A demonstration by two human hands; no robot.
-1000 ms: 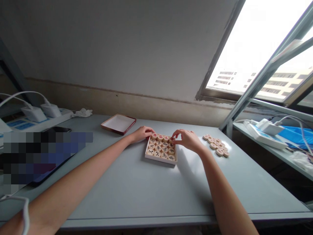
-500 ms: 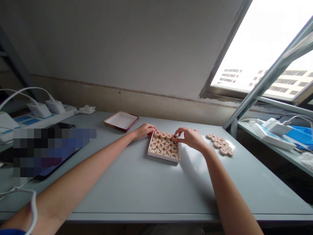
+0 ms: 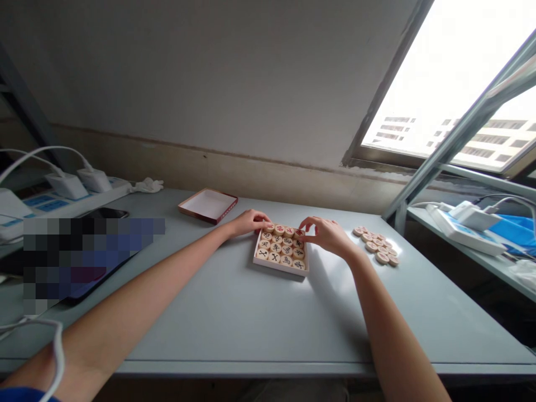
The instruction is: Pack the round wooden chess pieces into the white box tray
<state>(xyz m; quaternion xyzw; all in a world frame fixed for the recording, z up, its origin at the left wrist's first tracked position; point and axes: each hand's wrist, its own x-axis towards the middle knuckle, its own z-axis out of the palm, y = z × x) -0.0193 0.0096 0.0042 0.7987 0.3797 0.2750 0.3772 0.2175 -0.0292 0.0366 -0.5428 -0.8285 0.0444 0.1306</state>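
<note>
A shallow white box (image 3: 281, 269) on the desk holds several round wooden pieces (image 3: 287, 250) in rows, with dark characters in front and red ones in the back row. My left hand (image 3: 250, 221) is at the box's back left corner, its fingertips on the edge by a red-marked piece. At the back right corner my right hand (image 3: 324, 230) pinches with thumb and index finger around the end piece of the back row. Part of that piece is hidden by the fingers.
More round pieces (image 3: 377, 245) lie in a group on the right of the grey desk (image 3: 234, 324). An open box lid (image 3: 208, 205) lies at the back left. Power strips (image 3: 84, 201) and a blurred device stand at the left; another strip (image 3: 471, 226) sits on the right shelf.
My left fingertips have shifted slightly right, onto the box's back left corner. My right hand has hardly moved.
</note>
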